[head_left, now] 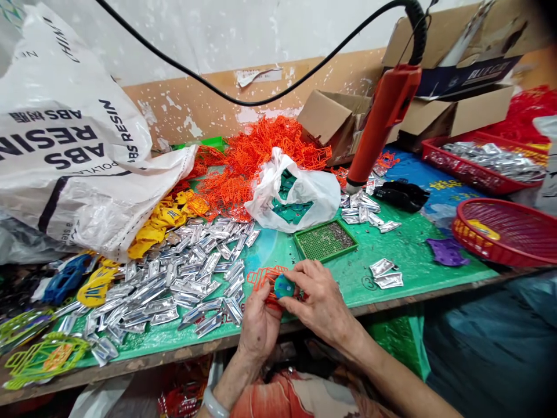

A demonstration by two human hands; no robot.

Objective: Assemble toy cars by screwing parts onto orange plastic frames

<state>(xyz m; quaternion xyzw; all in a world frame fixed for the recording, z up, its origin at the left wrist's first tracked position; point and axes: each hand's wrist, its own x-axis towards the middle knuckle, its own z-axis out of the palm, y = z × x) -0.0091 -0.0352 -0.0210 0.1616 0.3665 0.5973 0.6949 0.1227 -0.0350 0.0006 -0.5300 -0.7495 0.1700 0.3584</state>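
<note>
Close to the table's front edge, my left hand [260,325] is closed on an orange plastic lattice frame [263,277]. My right hand [319,299] pinches a small dark-teal piece [284,286] between thumb and fingers, against the orange frame; whether the two are joined cannot be made out. Just beyond my hands lies a green mesh tray [325,241] with tiny dark screws [342,235] in it. To the left spread many shiny silver pieces [169,287]. A white plastic bag [315,194] behind the tray stands open on more teal pieces [290,200].
A red electric screwdriver [385,125] hangs from a black cable at the right. Orange frames [265,157] are heaped at the back. A white resin sack [69,133] leans at the left. Red baskets [509,232], a purple piece [448,251] and cardboard boxes [333,119] stand around.
</note>
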